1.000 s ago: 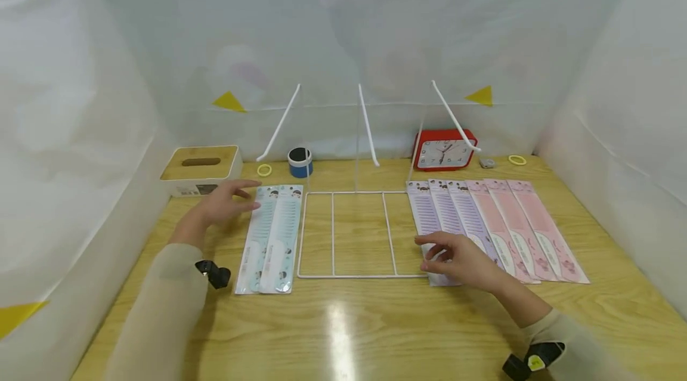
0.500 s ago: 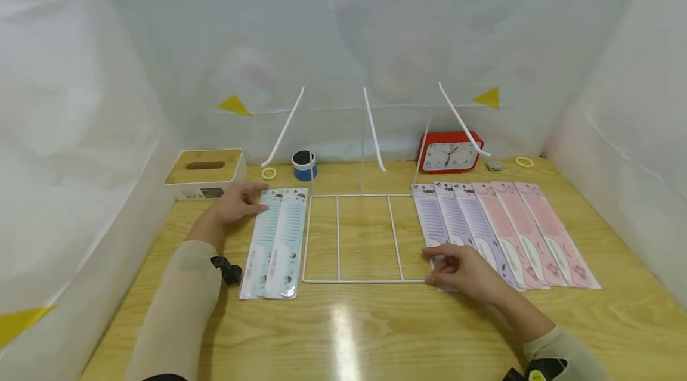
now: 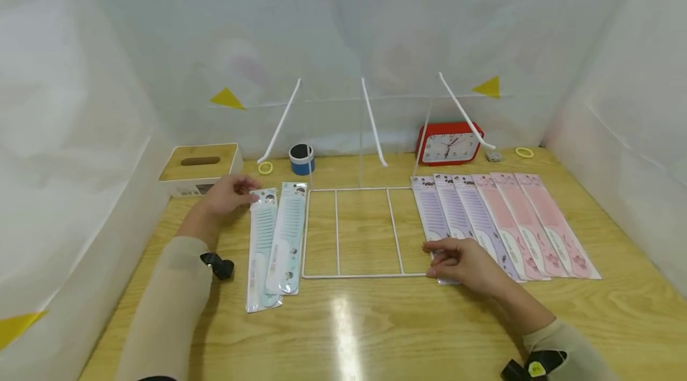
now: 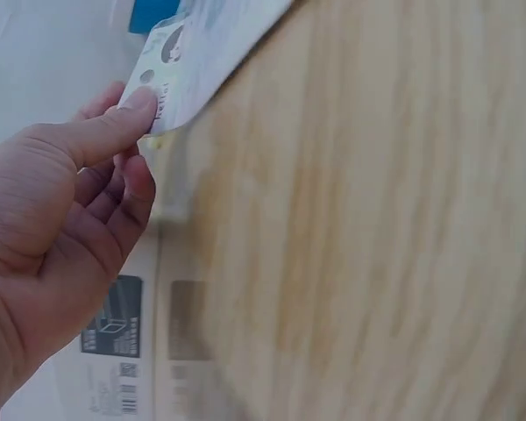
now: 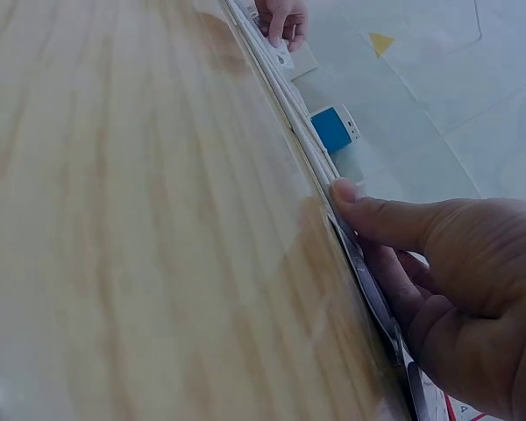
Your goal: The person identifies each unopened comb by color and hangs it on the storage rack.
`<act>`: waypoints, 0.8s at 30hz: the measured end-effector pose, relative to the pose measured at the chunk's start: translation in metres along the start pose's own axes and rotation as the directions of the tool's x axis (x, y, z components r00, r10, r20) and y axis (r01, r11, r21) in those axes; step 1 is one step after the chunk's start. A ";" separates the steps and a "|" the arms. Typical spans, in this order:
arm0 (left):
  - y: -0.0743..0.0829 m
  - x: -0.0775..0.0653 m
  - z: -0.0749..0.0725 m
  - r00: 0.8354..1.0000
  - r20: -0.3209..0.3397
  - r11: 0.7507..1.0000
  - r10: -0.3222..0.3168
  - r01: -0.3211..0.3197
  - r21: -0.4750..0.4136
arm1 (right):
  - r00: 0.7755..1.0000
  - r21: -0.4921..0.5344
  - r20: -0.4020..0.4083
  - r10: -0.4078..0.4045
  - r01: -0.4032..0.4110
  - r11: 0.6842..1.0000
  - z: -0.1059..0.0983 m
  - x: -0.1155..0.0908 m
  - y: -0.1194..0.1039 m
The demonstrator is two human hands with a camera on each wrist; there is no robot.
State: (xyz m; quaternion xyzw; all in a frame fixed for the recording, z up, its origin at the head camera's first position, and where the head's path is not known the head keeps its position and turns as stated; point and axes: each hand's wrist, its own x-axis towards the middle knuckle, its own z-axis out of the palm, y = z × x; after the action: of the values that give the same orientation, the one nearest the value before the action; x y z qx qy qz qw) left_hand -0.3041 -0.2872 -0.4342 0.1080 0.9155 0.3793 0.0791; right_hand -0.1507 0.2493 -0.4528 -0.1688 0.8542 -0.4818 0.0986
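My left hand (image 3: 231, 193) pinches the top corner of a packaged light-blue comb (image 3: 263, 250) at the left of the table; in the left wrist view, thumb and fingers grip its printed header card (image 4: 168, 70). A second blue comb package (image 3: 288, 238) lies right beside it, partly overlapping. A white wire rack (image 3: 354, 276) with three slanted hooks stands in the middle. My right hand (image 3: 464, 265) holds the rack's front right corner, thumb on the wire (image 5: 320, 158) in the right wrist view. Under that hand lies the nearest purple comb package (image 3: 429, 208).
Several purple and pink comb packages (image 3: 515, 223) fan out on the right. Along the back stand a tissue box (image 3: 201, 160), a blue round container (image 3: 302, 160) and a red clock (image 3: 449, 143). Yellow rings (image 3: 524, 152) and a small grey item (image 3: 493, 156) lie there too.
My left hand has taken hold of the left blue comb package, which has shifted toward me and come partly away from its neighbour. My right hand has closed onto the rack's corner.
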 end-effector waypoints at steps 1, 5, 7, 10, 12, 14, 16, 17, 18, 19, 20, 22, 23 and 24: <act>0.001 -0.002 -0.004 1.000 0.008 1.000 -0.018 0.017 0.020 | 1.000 -0.002 -0.001 -0.004 0.004 1.000 0.000 0.000 -0.001; 0.007 -0.014 -0.018 1.000 0.021 0.997 -0.009 0.008 0.077 | 1.000 -0.008 -0.005 -0.025 0.025 1.000 -0.001 0.000 -0.001; 0.008 -0.022 -0.025 1.000 0.014 0.997 0.000 -0.001 0.071 | 1.000 0.002 -0.008 -0.028 0.028 1.000 0.000 0.000 -0.001; 0.009 -0.037 -0.035 1.000 -0.002 1.000 -0.007 0.007 0.016 | 1.000 0.018 -0.003 -0.028 0.028 0.999 0.001 0.000 0.001; 0.011 -0.045 -0.040 1.000 -0.014 1.000 -0.008 0.007 -0.026 | 1.000 0.028 0.001 -0.022 0.022 0.999 0.002 0.000 0.003; 0.013 -0.053 -0.044 1.000 -0.026 0.997 -0.011 0.009 -0.071 | 1.000 0.032 0.004 -0.010 0.010 0.999 0.003 0.001 0.004; 0.017 -0.060 -0.046 0.999 -0.035 0.992 0.009 -0.013 -0.127 | 1.000 0.032 0.004 0.000 0.000 0.999 0.003 0.001 0.005; 0.020 -0.064 -0.047 0.999 -0.039 0.987 0.025 -0.031 -0.156 | 1.000 0.025 0.002 0.006 -0.006 1.000 0.003 0.001 0.005; 0.023 -0.067 -0.047 0.998 -0.046 0.980 0.048 -0.056 -0.190 | 1.000 0.016 0.001 0.009 -0.010 1.000 0.003 0.001 0.005; 0.027 -0.072 -0.048 0.996 -0.055 0.974 0.073 -0.083 -0.211 | 1.000 0.005 0.001 0.011 -0.011 1.000 0.003 0.001 0.005; 0.032 -0.076 -0.049 0.992 -0.064 0.963 0.110 -0.122 -0.239 | 1.000 -0.006 0.002 0.012 -0.012 1.000 0.003 0.001 0.005; 0.041 -0.082 -0.050 0.976 -0.076 0.923 0.202 -0.216 -0.319 | 1.000 -0.028 0.005 0.011 -0.011 1.000 0.002 0.001 0.004; 0.046 -0.085 -0.051 0.965 -0.085 0.898 0.250 -0.264 -0.353 | 1.000 -0.035 0.004 0.011 -0.011 0.999 0.001 0.001 0.004; 0.052 -0.087 -0.052 0.948 -0.093 0.866 0.303 -0.315 -0.390 | 1.000 -0.041 0.004 0.009 -0.008 0.999 0.001 0.001 0.003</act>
State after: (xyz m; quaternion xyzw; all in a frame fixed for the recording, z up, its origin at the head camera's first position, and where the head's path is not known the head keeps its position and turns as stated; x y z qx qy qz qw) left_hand -0.2246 -0.3092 -0.3559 0.2292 0.7905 0.5674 0.0249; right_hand -0.1521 0.2499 -0.4557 -0.1682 0.8643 -0.4634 0.0991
